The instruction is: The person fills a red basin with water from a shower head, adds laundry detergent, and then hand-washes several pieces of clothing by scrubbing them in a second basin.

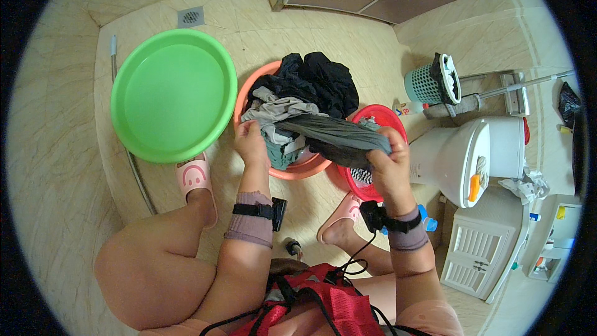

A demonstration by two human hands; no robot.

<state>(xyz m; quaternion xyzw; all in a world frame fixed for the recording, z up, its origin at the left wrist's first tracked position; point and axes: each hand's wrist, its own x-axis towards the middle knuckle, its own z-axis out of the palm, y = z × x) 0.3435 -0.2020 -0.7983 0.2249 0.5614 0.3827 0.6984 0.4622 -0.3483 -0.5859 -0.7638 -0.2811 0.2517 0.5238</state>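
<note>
An orange basin (298,172) heaped with clothes stands in front of me. My right hand (390,158) grips the end of a dark grey garment (333,129), which stretches from the heap toward the right. At the basin's left rim, my left hand (252,143) has its fingers closed on the edge of a light grey garment (278,109). Black clothing (323,81) bulges over the far side of the basin, and a green cloth (280,154) lies near its front left. What the garments are exactly, I cannot tell.
A large green basin (174,93) stands at the left, near a floor drain (191,17). Right of the orange basin is a red basin (379,111) with patterned cloth inside. Farther right are a waste bin (429,84), a toilet (457,155) and a white cabinet (476,252).
</note>
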